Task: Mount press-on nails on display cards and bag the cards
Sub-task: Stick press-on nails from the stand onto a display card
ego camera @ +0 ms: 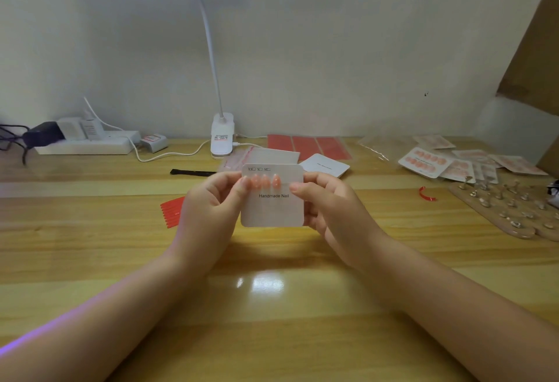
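Note:
A white display card (273, 209) printed "Handmade Nail" is held upright above the wooden table (121, 260). A row of peach press-on nails (265, 181) is stuck across its upper part. My left hand (211, 203) grips the card's left edge, thumb near the leftmost nail. My right hand (329, 200) holds the right edge, with the thumb pressing the card front just right of the nails. Behind the card lie clear bags (242, 156) and blank white cards (325, 165).
Red adhesive sheets (308, 145) lie at the back and a red strip pad (171, 210) left of my hands. Bagged finished cards (447, 163) and a wooden nail stand board (511, 209) sit at the right. A clip lamp (222, 136), power strip (87, 142) and black tool (192, 172) stand behind.

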{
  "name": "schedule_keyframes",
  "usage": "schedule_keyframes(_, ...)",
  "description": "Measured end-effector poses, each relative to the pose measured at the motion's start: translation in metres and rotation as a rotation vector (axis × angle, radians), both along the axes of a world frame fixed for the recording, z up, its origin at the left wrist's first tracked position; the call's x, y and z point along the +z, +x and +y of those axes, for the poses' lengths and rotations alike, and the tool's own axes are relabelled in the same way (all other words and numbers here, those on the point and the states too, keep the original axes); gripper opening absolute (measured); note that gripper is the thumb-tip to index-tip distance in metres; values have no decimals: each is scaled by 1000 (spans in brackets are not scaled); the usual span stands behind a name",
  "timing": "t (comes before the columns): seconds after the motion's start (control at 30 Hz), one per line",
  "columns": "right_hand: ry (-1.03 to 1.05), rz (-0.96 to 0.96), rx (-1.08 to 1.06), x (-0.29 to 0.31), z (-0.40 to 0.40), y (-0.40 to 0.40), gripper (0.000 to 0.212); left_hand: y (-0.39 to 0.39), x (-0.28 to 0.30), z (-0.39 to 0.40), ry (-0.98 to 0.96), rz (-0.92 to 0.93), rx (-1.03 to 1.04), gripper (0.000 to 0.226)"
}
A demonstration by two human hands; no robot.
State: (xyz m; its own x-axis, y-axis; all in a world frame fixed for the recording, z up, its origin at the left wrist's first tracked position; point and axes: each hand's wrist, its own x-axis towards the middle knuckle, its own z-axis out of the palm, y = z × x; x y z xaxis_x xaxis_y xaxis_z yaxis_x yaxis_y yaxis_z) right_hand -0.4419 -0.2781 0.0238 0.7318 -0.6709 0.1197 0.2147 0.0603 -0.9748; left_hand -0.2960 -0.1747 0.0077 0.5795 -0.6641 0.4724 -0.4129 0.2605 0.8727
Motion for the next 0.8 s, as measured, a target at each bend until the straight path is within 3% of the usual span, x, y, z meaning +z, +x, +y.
schedule_keyframes(0.23, 67, -64, 64, -5, 1, 2, 24, -18, 1, 4, -7, -50, -50, 14)
schedule_keyframes(0.53, 0, -103, 19, -16, 3, 6, 18, -22, 0, 6, 14, -32, -20, 15)
schedule_keyframes(0.7, 27, -63, -114, -19, 5, 7, 27, -28, -1, 6, 37, 1, -17, 15)
schedule_keyframes(0.8, 10, -27, -208, -21, 8, 10, 22, -31, -2, 5, 53, 25, -19, 14)
